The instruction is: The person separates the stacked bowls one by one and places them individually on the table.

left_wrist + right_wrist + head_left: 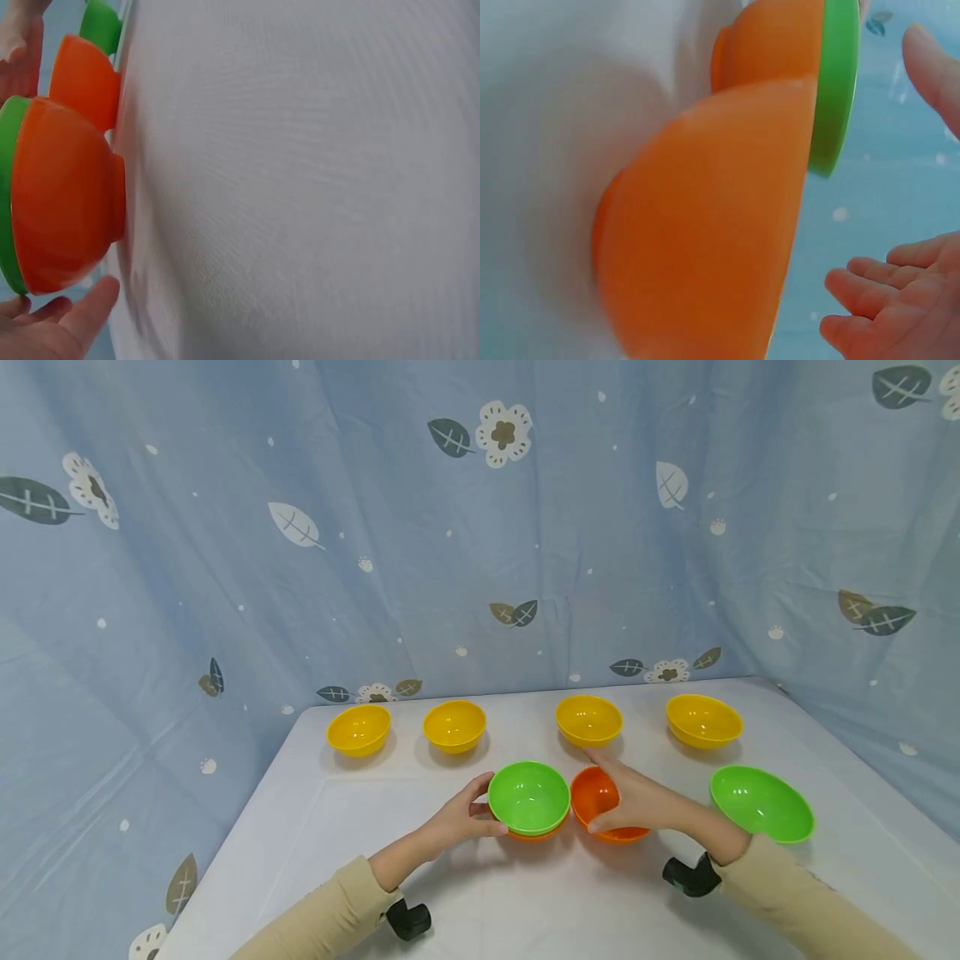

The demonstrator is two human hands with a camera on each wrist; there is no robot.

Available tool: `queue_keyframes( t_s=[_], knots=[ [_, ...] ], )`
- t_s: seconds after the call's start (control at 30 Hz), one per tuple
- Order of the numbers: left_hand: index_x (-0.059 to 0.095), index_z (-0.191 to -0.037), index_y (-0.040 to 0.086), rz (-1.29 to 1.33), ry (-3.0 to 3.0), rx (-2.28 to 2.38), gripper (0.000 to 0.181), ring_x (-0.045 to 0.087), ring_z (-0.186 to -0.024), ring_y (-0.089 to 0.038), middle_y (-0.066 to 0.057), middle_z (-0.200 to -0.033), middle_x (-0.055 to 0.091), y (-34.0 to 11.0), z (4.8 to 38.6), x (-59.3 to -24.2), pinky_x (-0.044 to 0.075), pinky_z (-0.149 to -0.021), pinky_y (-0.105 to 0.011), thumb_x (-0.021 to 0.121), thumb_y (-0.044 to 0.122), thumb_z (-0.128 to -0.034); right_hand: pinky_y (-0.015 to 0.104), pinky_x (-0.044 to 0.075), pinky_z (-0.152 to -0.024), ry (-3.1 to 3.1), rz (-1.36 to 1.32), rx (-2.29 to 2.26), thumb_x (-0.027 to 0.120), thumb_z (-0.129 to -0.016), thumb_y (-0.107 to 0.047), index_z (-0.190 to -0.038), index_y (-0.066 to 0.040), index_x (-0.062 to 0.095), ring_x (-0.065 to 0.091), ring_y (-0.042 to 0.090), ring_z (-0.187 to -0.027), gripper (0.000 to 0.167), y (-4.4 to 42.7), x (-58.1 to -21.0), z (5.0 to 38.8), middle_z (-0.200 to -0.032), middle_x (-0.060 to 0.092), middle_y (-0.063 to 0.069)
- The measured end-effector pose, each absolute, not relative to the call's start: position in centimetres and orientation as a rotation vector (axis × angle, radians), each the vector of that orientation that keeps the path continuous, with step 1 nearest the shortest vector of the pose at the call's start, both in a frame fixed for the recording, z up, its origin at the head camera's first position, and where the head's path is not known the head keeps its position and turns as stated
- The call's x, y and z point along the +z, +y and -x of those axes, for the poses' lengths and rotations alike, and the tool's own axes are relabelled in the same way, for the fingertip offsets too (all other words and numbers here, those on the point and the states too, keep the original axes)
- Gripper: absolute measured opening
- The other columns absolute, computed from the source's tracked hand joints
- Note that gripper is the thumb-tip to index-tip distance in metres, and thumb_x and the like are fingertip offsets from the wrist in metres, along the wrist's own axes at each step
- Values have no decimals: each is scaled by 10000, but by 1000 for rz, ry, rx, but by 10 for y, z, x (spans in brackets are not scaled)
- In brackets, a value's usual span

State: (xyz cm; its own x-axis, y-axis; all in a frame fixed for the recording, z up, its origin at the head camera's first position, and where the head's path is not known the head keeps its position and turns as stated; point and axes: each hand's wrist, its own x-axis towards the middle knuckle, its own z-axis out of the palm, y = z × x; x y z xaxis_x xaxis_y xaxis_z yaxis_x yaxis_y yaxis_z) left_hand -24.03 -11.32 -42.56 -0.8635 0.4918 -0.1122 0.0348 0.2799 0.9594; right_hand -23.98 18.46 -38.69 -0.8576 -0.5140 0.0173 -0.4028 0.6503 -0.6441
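Observation:
A green bowl (528,797) sits inside an orange bowl (64,195), together standing on the table. At the left side of this stack is my left hand (453,822), fingers by the rim and thumb apart from them, not wrapped round the bowls. Just right of the stack stands another orange bowl (705,225), its rim close against it. My right hand (637,797) hovers over that bowl's right side with thumb and fingers spread wide. In the right wrist view its fingers (870,292) are apart from the orange bowl.
Along the back of the white table (360,827) several yellow bowls (360,731) stand in a row. A second green bowl (761,806) is at the right, beyond my right forearm. Behind the table hangs a blue patterned curtain (420,568).

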Motion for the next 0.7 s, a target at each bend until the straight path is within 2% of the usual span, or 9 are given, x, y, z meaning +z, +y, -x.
queue_keyframes(
  t_s=[0.23, 0.4, 0.57, 0.7],
  knots=[
    [141, -1455, 20, -514, 2237, 1625, 949, 364, -1272, -379, -205, -1486, 193, -109, 240, -427, 401, -981, -436, 759, 168, -750, 561, 339, -985, 2689, 870, -946, 793, -680, -360, -1454, -17, 152, 350, 392, -1275, 1062, 164, -386, 242, -1452, 279, 220],
    [132, -1458, 27, -542, 2286, 1604, 995, 325, -1292, -384, -191, -1495, 176, -105, 240, -427, 381, -988, -464, 779, 220, -727, 541, 325, -1007, 2675, 857, -892, 785, -682, -395, -1425, 48, 189, 312, 388, -1301, 1051, 154, -389, 247, -1461, 255, 224],
    [155, -1449, 13, -555, 2408, 1542, 1067, 229, -1335, -397, -192, -1487, 204, -101, 239, -427, 249, -1040, -569, 813, 321, -668, 556, 313, -1008, 2639, 874, -912, 788, -680, -389, -1407, 81, 202, 269, 400, -1318, 1045, 149, -391, 251, -1456, 244, 245],
    [157, -1447, 9, -541, 2460, 1513, 1099, 198, -1350, -381, -191, -1484, 207, -97, 238, -427, 196, -1046, -598, 825, 335, -639, 560, 325, -998, 2607, 936, -933, 794, -682, -358, -1391, 111, 193, 295, 406, -1292, 1042, 146, -394, 252, -1432, 261, 271]
  ],
)
